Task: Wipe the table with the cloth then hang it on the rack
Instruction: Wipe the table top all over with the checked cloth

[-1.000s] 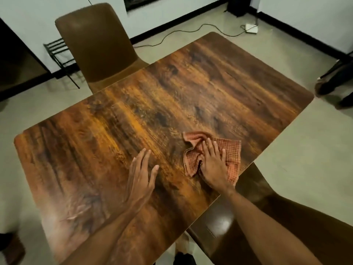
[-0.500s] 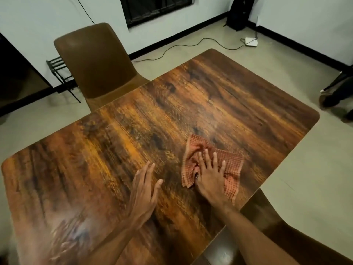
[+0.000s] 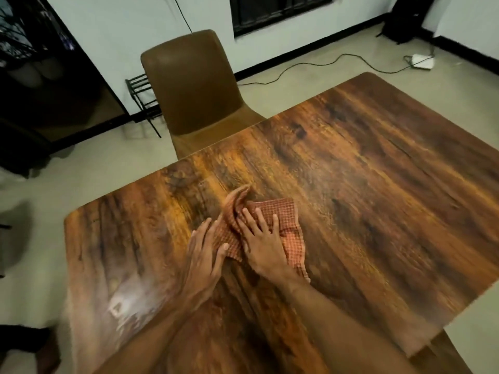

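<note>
The checked orange cloth [image 3: 278, 211] lies bunched on the wooden table [image 3: 378, 211], toward the near-left part of the top. One fold is ridged up at its far-left corner and a tail trails back toward the near edge. The right hand [image 3: 263, 249] lies flat on top of it, fingers straight and spread, pressing the fabric down onto the wood. The left hand [image 3: 204, 255] is just beside it, also flat, with its fingers straight and close together. Its thumb side touches the cloth's left edge and the rest of the hand rests on bare wood. Neither hand is curled round anything, and both bare forearms reach in from the near edge. Left of the left forearm the tabletop carries a pale, hazy smear [image 3: 129, 300]. At the far-left side of the table a brown chair [image 3: 191, 85] is pushed in, its seat meeting the table's edge. Behind it, against the white wall, stands a low black wire rack [image 3: 137, 90], partly hidden by the chair back and well apart from the cloth. A dark cable [image 3: 347, 54] snakes across the pale floor to a small white box [image 3: 421, 62] near the far wall, to the right of a dark window [image 3: 280, 12]. Part of another brown seat [image 3: 442, 354] shows under the table's near-right edge.
</note>
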The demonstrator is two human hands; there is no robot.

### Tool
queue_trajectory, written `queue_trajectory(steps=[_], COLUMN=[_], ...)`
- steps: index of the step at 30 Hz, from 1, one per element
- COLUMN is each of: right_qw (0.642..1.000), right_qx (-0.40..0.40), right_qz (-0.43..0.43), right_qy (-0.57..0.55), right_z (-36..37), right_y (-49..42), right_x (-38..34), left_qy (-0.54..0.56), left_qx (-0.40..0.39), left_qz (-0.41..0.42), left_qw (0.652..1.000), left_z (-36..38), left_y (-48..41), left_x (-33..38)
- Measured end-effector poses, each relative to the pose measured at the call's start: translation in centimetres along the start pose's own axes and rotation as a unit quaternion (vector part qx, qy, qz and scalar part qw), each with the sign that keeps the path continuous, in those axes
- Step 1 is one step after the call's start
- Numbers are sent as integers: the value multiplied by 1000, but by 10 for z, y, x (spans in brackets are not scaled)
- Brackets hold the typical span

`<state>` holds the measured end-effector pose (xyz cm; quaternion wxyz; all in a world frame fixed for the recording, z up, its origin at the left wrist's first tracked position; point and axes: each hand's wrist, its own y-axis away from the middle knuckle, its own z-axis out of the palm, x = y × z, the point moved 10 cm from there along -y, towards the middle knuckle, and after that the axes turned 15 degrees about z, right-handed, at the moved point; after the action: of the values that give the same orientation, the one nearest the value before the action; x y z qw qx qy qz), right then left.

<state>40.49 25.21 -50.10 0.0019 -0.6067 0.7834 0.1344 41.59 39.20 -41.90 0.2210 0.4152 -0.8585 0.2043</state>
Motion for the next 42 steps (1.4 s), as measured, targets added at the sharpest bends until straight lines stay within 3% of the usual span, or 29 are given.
queue_trajectory(steps=[2,4,6,7,10,12,14,17,18,21,23,27,28,34,36,39,42], right_qw=[1000,995,988,991,998,996,1000,976,974,996,999,972,969,1000,1000,992,995], right_qx=[12,13,2,-7,-36,-11,16,13,9,-13,-11,-7,-1,11,-2,13,-13], right_qz=[-5,94,155,132,-49,-83,12,216,221,84,40,231,245,-5,10,128,90], right_qy=[-1,-21,-25,-33,-17,-30,-23,-40,-43,-35,-27,-44,-36,-10,-6,-18,-41], right_z=[-8,-18,-22,-16,20,18,3,-10,-9,20,22,3,-1,45,44,37,61], right_y=[-25,-57,-70,-66,-15,-18,-51,-87,-91,-91,-102,-150,-153,-110,-108,-80,11], right_x=[2,38,30,-1,-126,-145,-118,-78,-98,-220,-242,-178,-183,-394,-388,-336,-358], left_qy=[-11,-11,-10,-16,-22,-7,17,22,22,39,45,24,24,34,22,20,30], left_qx=[-5,2,15,17,18,14,14,13,16,21,10,18,25,38,38,31,25], left_qz=[-3,-5,-5,-4,-11,-1,7,7,4,-13,-13,13,17,-4,15,19,30], left_qw=[1000,1000,1000,1000,1000,1000,1000,1000,1000,999,999,999,999,999,999,999,999], left_z=[-14,-27,-41,-45,-55,-62,-73,-95,-103,-132,-140,-169,-176,-209,-214,-214,-205], left_y=[3,6,11,13,18,19,21,27,30,39,38,34,32,40,45,58,75], left_x=[-13,-27,-50,-60,-87,-108,-134,-178,-191,-239,-262,-298,-304,-329,-327,-320,-299])
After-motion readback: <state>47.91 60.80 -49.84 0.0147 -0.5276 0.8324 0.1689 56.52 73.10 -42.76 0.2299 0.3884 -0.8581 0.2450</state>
